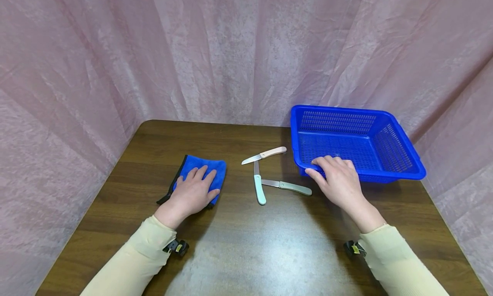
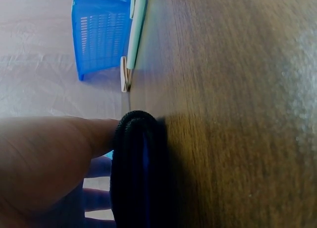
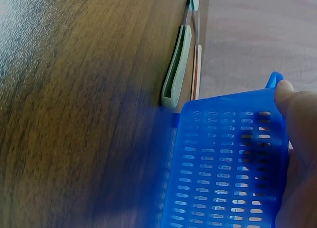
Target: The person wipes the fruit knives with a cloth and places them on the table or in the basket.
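My left hand rests with spread fingers on a folded blue cloth with black edging, on the left of the table. In the left wrist view the cloth's black folded edge lies beside the thumb. My right hand grips the near rim of a blue plastic basket, the fingers bent over it. In the right wrist view the thumb lies at the rim. Between the hands lie three opened folding knives: one with a cream handle, one mint, one grey-green.
The brown wooden table has its back edge against a pink curtain, which also hangs at both sides. The knives' blades are exposed and lie close together, near the basket's left side.
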`<state>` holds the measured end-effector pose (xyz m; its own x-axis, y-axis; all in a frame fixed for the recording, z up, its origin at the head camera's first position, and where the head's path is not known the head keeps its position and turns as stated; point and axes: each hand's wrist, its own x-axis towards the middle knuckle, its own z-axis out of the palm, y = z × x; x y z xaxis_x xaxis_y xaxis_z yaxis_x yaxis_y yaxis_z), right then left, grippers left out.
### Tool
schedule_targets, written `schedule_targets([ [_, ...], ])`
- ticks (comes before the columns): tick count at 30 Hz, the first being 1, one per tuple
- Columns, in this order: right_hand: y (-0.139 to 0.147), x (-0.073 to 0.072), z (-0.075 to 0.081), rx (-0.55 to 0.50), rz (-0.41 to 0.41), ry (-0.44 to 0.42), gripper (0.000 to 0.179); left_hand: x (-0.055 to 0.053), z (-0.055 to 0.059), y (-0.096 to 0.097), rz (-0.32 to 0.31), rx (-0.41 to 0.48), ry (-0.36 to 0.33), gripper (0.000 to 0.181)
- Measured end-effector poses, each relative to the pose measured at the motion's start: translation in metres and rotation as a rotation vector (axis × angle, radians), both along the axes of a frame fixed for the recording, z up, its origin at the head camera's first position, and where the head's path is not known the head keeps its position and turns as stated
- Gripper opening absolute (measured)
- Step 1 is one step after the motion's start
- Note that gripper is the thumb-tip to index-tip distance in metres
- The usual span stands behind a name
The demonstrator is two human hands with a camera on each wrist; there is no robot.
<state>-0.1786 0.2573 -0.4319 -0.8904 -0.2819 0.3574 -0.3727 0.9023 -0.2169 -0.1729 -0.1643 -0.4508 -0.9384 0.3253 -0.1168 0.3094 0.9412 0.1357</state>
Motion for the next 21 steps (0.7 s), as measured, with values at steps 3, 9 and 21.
schedule_targets([
  [3, 0.000, 0.001, 0.000, -0.009, 0.007, 0.011, 0.035, 0.001, 0.000, 0.000, 0.005, 0.003, -0.002, 0.066],
  [9, -0.006, 0.012, 0.002, -0.081, 0.041, 0.116, 0.039, 0.002, 0.000, 0.000, 0.004, 0.004, -0.013, 0.067],
  [21, -0.031, 0.040, 0.006, -0.060, 0.188, 0.208, 0.075, -0.006, 0.005, -0.005, 0.026, 0.028, 0.053, 0.068],
])
